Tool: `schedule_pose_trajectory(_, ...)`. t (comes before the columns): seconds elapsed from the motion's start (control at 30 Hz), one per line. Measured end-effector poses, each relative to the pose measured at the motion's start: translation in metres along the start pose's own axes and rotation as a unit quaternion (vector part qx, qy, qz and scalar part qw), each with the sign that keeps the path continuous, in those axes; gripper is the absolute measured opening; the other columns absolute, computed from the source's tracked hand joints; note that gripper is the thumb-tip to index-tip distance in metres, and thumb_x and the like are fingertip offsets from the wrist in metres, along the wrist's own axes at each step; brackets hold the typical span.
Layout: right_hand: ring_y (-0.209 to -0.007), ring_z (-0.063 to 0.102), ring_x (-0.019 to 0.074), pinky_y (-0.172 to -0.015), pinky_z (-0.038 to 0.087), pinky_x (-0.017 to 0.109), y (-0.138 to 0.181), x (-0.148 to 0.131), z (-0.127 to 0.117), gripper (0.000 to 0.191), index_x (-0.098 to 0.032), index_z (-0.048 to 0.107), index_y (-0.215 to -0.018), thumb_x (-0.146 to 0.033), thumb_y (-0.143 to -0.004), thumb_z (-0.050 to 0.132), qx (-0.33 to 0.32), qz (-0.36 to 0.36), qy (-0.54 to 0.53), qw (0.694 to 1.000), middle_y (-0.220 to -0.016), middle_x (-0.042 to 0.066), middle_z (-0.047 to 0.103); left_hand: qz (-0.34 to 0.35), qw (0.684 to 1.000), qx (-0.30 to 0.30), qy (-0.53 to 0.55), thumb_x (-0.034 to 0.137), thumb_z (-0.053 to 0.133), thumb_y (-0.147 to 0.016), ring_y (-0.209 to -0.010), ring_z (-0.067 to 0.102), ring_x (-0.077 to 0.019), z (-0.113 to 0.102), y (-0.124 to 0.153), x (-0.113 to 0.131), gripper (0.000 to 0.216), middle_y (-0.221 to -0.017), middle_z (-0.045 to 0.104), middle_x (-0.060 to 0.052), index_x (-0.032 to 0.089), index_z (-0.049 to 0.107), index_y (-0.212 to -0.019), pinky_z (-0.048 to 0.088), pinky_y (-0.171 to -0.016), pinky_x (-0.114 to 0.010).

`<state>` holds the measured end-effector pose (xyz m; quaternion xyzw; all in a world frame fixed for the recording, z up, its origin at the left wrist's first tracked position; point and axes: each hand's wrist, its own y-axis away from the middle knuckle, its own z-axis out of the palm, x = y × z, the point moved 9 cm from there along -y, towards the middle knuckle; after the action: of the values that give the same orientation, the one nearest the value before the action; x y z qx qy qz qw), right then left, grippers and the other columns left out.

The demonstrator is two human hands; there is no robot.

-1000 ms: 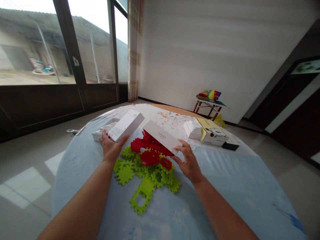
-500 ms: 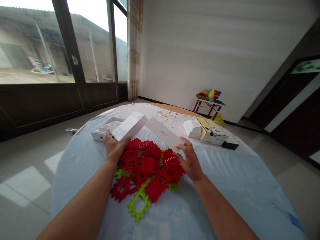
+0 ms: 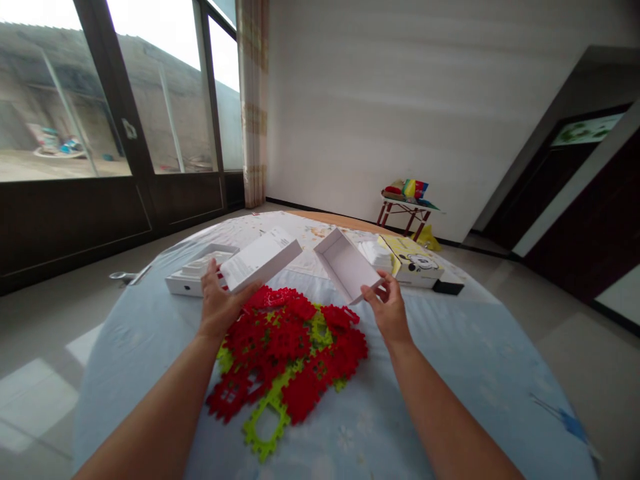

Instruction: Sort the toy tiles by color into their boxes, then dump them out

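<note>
My left hand [image 3: 220,308] grips a white box half [image 3: 260,259] with small printed text on the face turned up to me. In my right hand [image 3: 389,308] is a white box lid [image 3: 347,265], tilted so that its hollow, bare inside faces me. The two pieces are apart, held over the far edge of a pile of red gear-edged plastic pieces [image 3: 295,343]. Yellow-green pieces [image 3: 267,427] of the same kind lie among them and at the near side. Behind my left hand an open white box [image 3: 183,285] rests on the table; its contents are partly hidden.
At the far right of the round table [image 3: 450,387] stand a small white box [image 3: 375,253], a yellow cartoon-printed box [image 3: 421,262] and a black flat object [image 3: 449,287]. A small stand [image 3: 407,203] with colourful things is by the wall.
My right hand has turned the lid over: its lettered outside faced me before, its hollow inside does now. The left box half has tilted slightly. The camera view has shifted right.
</note>
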<state>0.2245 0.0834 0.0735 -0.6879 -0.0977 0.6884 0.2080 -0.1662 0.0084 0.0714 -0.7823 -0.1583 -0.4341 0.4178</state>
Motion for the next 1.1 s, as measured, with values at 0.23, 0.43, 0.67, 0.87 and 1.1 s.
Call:
schedule_pose_trajectory(0.23,-0.083,0.06,0.0172,-0.061,0.052,0.027,0.003,0.008,0.01,0.061,-0.025,0.047,-0.119,-0.043,-0.066,0.068,-0.044,0.109,-0.088,0.989,-0.101,0.004,0.061,0.067,0.988,-0.134,0.034,0.043,0.077,-0.056,-0.123,0.039,-0.031,0.018,0.016,0.051,0.107,-0.137,0.038,-0.012,0.024,0.018,-0.143,0.04,-0.096,-0.046)
schedule_pose_trajectory(0.43,-0.078,0.061,0.0177,-0.06,0.05,0.027,0.007,0.003,0.017,0.063,-0.021,0.047,-0.122,-0.045,-0.067,0.068,-0.076,0.121,-0.087,0.986,-0.091,0.003,0.065,0.107,0.964,-0.239,0.056,0.04,0.076,-0.058,-0.126,0.037,-0.029,0.031,0.03,0.075,0.106,-0.14,0.038,-0.011,0.026,0.016,-0.144,0.034,-0.101,-0.046)
schedule_pose_trajectory(0.67,-0.09,0.062,0.0205,-0.065,0.051,0.027,0.015,-0.005,0.031,0.058,-0.022,0.049,-0.122,-0.042,-0.071,0.066,-0.151,0.128,-0.105,0.975,-0.1,0.004,0.067,0.066,0.927,-0.35,0.114,0.037,0.075,-0.06,-0.131,0.032,-0.0287,0.052,0.043,0.077,0.099,-0.145,0.033,-0.011,0.023,0.023,-0.143,0.029,-0.107,-0.042)
schedule_pose_trajectory(0.87,-0.09,0.063,0.0216,-0.065,0.051,0.028,0.017,-0.001,0.034,0.059,-0.021,0.048,-0.124,-0.044,-0.072,0.066,-0.163,0.135,-0.107,0.971,-0.102,0.006,0.067,0.028,0.917,-0.363,0.163,0.036,0.075,-0.062,-0.126,0.04,-0.0291,0.058,0.044,0.072,0.095,-0.146,0.031,-0.01,0.024,0.026,-0.142,0.033,-0.105,-0.038)
schedule_pose_trajectory(1.1,-0.08,0.064,0.0211,-0.061,0.051,0.028,0.015,-0.011,0.025,0.061,-0.021,0.053,-0.119,-0.044,-0.065,0.071,-0.124,0.157,-0.118,0.973,-0.095,0.006,0.068,-0.028,0.872,-0.421,0.247,0.041,0.075,-0.062,-0.123,0.043,-0.0308,0.064,0.052,0.079,0.105,-0.143,0.036,-0.012,0.022,0.014,-0.145,0.032,-0.104,-0.041)
